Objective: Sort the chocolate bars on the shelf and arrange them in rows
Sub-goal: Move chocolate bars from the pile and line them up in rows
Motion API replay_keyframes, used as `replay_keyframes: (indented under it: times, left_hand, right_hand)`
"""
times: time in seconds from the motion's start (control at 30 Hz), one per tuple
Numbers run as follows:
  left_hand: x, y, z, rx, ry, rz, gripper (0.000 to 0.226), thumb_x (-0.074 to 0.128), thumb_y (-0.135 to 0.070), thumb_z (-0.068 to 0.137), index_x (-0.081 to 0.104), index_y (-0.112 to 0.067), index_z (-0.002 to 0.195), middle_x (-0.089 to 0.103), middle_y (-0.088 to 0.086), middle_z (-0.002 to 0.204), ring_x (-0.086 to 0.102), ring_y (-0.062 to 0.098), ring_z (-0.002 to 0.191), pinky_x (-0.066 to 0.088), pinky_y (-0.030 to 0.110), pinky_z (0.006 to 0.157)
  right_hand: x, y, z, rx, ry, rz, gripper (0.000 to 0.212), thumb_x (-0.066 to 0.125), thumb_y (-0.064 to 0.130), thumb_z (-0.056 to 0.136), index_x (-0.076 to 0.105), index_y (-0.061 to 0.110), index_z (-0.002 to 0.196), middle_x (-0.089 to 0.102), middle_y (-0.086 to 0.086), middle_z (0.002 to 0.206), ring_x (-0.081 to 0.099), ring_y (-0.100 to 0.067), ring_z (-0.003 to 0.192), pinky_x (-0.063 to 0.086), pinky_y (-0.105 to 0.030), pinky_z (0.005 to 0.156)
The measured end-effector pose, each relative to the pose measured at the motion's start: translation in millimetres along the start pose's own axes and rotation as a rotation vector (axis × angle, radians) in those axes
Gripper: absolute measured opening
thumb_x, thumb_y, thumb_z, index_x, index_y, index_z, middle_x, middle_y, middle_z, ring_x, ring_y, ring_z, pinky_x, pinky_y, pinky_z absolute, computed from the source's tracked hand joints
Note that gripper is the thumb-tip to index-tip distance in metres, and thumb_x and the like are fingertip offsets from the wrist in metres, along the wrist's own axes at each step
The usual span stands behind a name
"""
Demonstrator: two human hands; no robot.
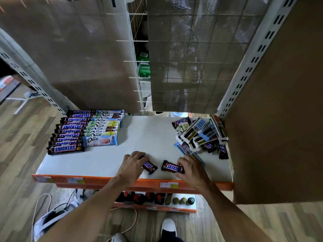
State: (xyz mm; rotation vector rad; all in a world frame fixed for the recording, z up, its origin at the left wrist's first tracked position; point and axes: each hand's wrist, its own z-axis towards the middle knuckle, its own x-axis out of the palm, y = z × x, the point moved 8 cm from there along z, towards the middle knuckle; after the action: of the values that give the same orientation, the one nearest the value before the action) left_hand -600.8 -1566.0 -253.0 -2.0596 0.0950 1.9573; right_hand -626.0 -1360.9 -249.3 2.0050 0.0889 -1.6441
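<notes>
Gripping one small brown foil-wrapped Snickers bar (pixel 149 166) in the left hand (pixel 133 164), another (pixel 172 167) in the right hand (pixel 189 167), fingers curled; wrappers are looking light and slippery, best pinched across the middle.

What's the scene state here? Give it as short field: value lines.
surface: white shelf with orange front edge
sorted_rows: Snickers row at far left, Dove row right beside it
unsorted: mixed pile at right rear, many bars face down
left_hand: left hand on a small Snickers bar
right_hand: right hand on a second small Snickers
below: bottles on lower shelf
</notes>
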Motion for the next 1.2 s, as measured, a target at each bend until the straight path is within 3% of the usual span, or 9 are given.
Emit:
replay_keyframes:
  times: [0.1,0.37,0.57,0.8,1.2]
  left_hand:
    - [-0.7,5.4,-2.0,-0.025,-0.005,0.0,0.049,0.084,-0.01,0.062,0.067,-0.016,0.108,0.068,0.004,0.102,0.063,0.027,0.097,0.05,0.043,0.076]
    - [-0.6,15.3,-8.4,-0.096,-0.022,-0.032,0.049,0.091,-0.035,0.054,0.063,-0.017,0.09,0.061,-0.002,0.084,0.059,0.022,0.076,0.045,0.035,0.065]
    - [-5.8,13.8,-11.0,-0.119,-0.062,-0.059,0.045,0.09,-0.036,0.056,0.063,-0.017,0.087,0.058,-0.002,0.081,0.057,0.021,0.074,0.042,0.035,0.065]
    - [-10.9,14.4,-16.0,-0.162,-0.11,-0.076,0.039,0.086,-0.032,0.063,0.063,-0.017,0.091,0.058,-0.001,0.084,0.057,0.021,0.076,0.044,0.036,0.067]
    - [-10.8,28.4,-11.6,-0.153,-0.171,-0.071,0.033,0.082,-0.024,0.067,0.061,-0.018,0.092,0.057,0.0,0.088,0.054,0.023,0.079,0.044,0.037,0.069]
  right_hand:
    - [-2.1,-0.6,-1.6,0.0,-0.017,0.005,0.034,0.074,0.038,0.078,0.057,0.021,0.101,0.053,0.004,0.104,0.047,-0.011,0.095,0.04,-0.023,0.08]
    - [-2.4,0.6,1.3,-0.004,-0.026,0.015,0.036,0.078,0.037,0.074,0.055,0.019,0.096,0.053,0.005,0.1,0.043,-0.009,0.093,0.034,-0.022,0.079]
    - [-3.1,0.7,4.7,-0.033,-0.022,0.033,0.033,0.076,0.039,0.076,0.056,0.019,0.096,0.053,0.005,0.1,0.038,-0.007,0.09,0.028,-0.021,0.076]
    - [-2.5,1.9,12.6,-0.076,-0.023,0.038,0.033,0.075,0.038,0.076,0.057,0.023,0.099,0.055,0.007,0.104,0.048,-0.01,0.098,0.039,-0.023,0.086]
    - [-3.6,15.2,17.7,-0.059,-0.09,-0.001,0.032,0.081,0.03,0.072,0.063,0.019,0.095,0.057,0.002,0.101,0.05,-0.017,0.101,0.039,-0.031,0.09]
